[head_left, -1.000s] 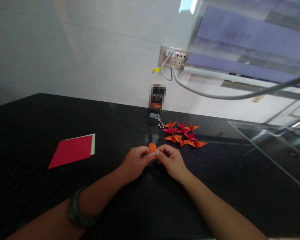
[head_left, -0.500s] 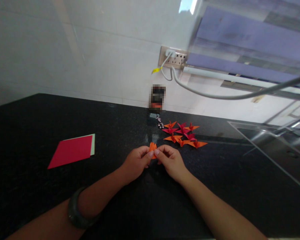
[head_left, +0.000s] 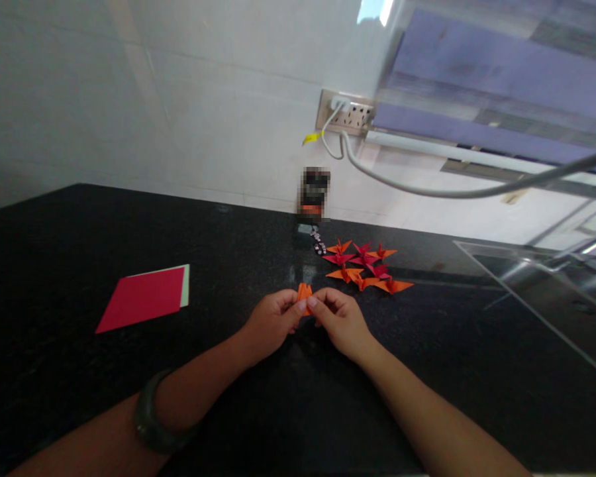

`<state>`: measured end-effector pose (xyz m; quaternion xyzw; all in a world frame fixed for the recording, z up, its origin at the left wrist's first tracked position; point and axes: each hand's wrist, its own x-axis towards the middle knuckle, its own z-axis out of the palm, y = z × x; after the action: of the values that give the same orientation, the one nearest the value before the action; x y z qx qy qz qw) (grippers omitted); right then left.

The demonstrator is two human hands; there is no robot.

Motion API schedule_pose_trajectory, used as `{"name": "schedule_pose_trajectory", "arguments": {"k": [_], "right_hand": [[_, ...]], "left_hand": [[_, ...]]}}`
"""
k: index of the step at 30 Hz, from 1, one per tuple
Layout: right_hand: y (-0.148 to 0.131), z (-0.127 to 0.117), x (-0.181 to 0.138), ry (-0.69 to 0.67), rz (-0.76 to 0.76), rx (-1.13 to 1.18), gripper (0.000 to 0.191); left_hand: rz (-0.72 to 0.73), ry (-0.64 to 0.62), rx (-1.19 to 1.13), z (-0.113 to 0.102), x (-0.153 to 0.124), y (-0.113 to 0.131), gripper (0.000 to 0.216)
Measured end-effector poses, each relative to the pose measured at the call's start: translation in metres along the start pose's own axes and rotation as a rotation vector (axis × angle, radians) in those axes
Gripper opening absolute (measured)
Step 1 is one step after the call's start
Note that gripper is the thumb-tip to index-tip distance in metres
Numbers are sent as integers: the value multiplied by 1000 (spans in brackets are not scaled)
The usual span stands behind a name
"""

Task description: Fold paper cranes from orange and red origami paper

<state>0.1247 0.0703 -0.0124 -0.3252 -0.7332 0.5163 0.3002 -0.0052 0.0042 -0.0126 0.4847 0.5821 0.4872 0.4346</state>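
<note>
A small folded orange paper (head_left: 304, 291) is pinched between my two hands, low over the dark countertop (head_left: 298, 411). My left hand (head_left: 274, 320) grips its left side, thumb on top. My right hand (head_left: 341, 319) grips the right side, its thumb tip close to the left one. Fingers cover the paper's lower part, so its full shape is hidden. Just beyond my right hand lie several folded paper cranes, among them an orange crane (head_left: 392, 285) and a red crane (head_left: 338, 259).
A red paper sheet (head_left: 144, 298) lies over a pale green sheet (head_left: 185, 286) at left. Behind the cranes a blurred-out dark object (head_left: 314, 193) stands by the wall, a patterned strap (head_left: 318, 245) before it. A sink (head_left: 551, 291) is at right; a grey cable (head_left: 442, 193) hangs above.
Both hands keep the same pinch on the orange paper, with barely any movement. The whole view has shifted very slightly.
</note>
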Motion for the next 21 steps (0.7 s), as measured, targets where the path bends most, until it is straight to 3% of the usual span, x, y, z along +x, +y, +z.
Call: {"name": "schedule_pose_trajectory", "arguments": {"k": [13, 21], "right_hand": [[-3, -2, -4, 11, -44, -94, 22], [3, 3, -3, 69, -34, 148, 19]], "left_hand": [[41, -37, 64, -1, 1, -4, 25], [77, -23, 90, -1, 1, -6, 24]]}}
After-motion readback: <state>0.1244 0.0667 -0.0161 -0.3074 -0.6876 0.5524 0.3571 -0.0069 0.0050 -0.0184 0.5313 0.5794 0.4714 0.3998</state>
